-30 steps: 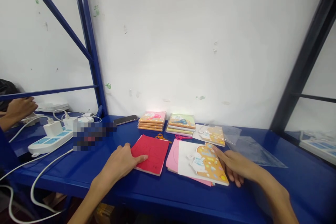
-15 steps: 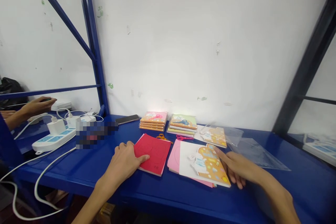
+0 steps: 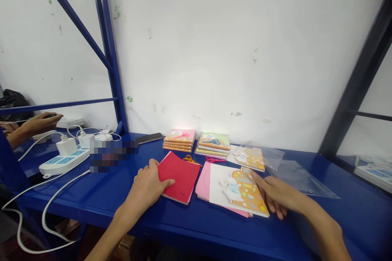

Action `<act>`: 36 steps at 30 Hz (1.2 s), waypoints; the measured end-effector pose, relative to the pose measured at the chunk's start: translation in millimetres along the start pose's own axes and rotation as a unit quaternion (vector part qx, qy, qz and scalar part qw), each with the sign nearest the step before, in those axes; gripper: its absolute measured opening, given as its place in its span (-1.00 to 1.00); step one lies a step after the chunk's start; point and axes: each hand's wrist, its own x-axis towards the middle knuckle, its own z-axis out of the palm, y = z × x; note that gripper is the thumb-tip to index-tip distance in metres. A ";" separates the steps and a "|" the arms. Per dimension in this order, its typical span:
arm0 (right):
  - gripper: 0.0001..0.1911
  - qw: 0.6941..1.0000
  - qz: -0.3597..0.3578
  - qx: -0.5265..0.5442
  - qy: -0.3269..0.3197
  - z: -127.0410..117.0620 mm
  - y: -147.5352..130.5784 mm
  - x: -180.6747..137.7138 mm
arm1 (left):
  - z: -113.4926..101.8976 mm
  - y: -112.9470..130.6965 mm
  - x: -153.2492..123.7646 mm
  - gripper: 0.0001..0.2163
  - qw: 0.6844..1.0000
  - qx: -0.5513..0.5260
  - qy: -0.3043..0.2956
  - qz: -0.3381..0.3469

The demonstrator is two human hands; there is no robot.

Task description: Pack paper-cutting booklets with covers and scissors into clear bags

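Red pad (image 3: 179, 178): faint line drawing on cover; lies near the table's (image 3: 107, 189) front edge. Booklet (image 3: 246, 191): white and orange cover, over pink sheets (image 3: 202, 185), right of the pad. Left hand (image 3: 147, 185): thumb on the pad, fingers clamped on its left edge. Right hand (image 3: 275, 193): thumb over the booklet's right edge, fingers curled; cannot tell whether clamped. Pad's corner marking: unreadable

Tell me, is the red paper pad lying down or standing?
Lying down: the red paper pad faces upward, with the thumb of the left hand on top.
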 end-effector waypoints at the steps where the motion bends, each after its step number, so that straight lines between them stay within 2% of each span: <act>1: -0.19 1.000 0.000 0.000 0.000 0.0 0.2 0.3 | -0.2 0.1 0.5 -0.58 1.000 -0.004 -0.001 0.000; 10: -0.19 1.000 -0.006 0.001 -0.003 0.4 5.1 2.5 | 6.4 5.6 -5.1 -0.49 0.997 -0.073 0.023 0.014; 14: -0.27 0.999 -0.024 0.011 -0.026 0.4 8.0 3.2 | 6.7 -2.6 2.2 -0.43 0.990 -0.136 0.020 0.016; 19: -0.43 0.998 -0.040 0.020 -0.046 -0.3 13.7 6.4 | -4.2 -21.6 19.9 -0.49 0.958 -0.280 -0.056 0.019; 24: -0.51 0.998 -0.042 0.010 -0.044 -0.3 15.5 8.4 | -11.6 -24.2 18.2 -0.44 0.914 -0.390 -0.109 -0.005; 30: -0.54 0.998 -0.039 0.008 -0.043 0.3 16.2 10.3 | -11.0 -14.6 12.1 -0.45 0.891 -0.429 -0.146 0.004; 33: -0.55 0.998 -0.039 0.010 -0.042 1.3 17.8 11.5 | -11.9 -11.9 10.1 -0.38 0.886 -0.433 -0.161 0.028; 36: -0.53 0.998 -0.045 0.012 -0.039 2.1 18.2 11.5 | -14.7 -13.7 9.4 -0.34 0.864 -0.469 -0.173 0.053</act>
